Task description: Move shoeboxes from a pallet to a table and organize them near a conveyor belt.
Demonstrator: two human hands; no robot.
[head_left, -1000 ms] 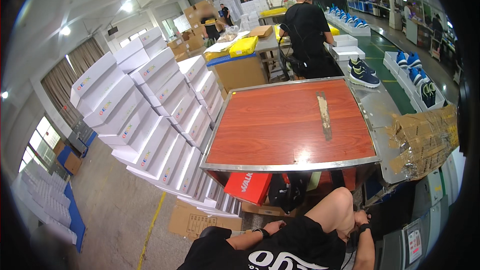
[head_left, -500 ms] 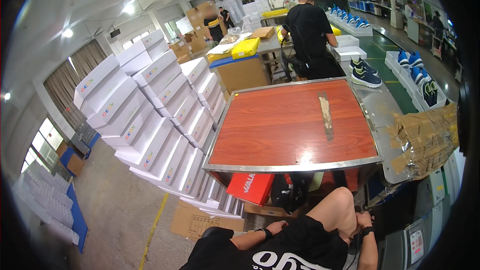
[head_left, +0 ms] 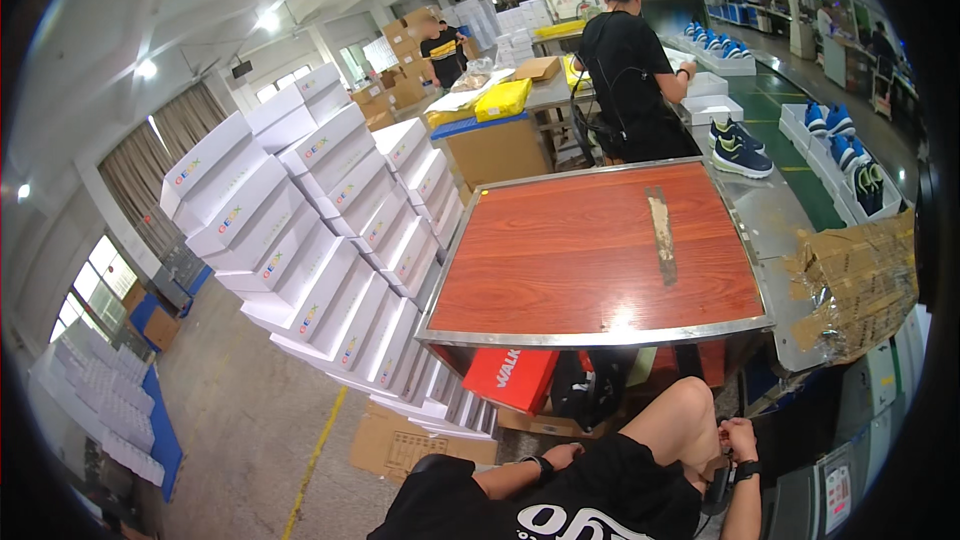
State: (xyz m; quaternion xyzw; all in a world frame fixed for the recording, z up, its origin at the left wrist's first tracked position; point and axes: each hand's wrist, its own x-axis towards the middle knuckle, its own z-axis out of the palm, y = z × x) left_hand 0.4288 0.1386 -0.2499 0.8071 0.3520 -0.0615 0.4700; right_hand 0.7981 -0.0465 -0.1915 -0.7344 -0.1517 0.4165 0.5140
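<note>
My left hand [head_left: 563,455] rests on the dark shorts over my lap, its fingers curled in with nothing seen in them. My right hand [head_left: 739,437] is beside my bare raised knee [head_left: 680,410], its fingers drawn together; what they hold, if anything, is too small to make out. A dark object [head_left: 717,490] shows just below that hand, its kind unclear. In front of me stands a table with a red-brown wood top [head_left: 580,250] and metal edging. Under it are a red shoebox [head_left: 510,377] and a black bundle [head_left: 585,390].
Tall stacks of white shoeboxes [head_left: 340,230] rise left of the table. Dark sneakers [head_left: 741,148] stand by a green conveyor [head_left: 765,105] with trays of blue shoes [head_left: 840,145]. A co-worker in black [head_left: 625,80] is beyond the table. A taped carton [head_left: 855,275] sits at right.
The whole view has shifted slightly, moving the scene rightward. The co-worker has turned more to the right with a forearm raised. My hands stay in about the same places.
</note>
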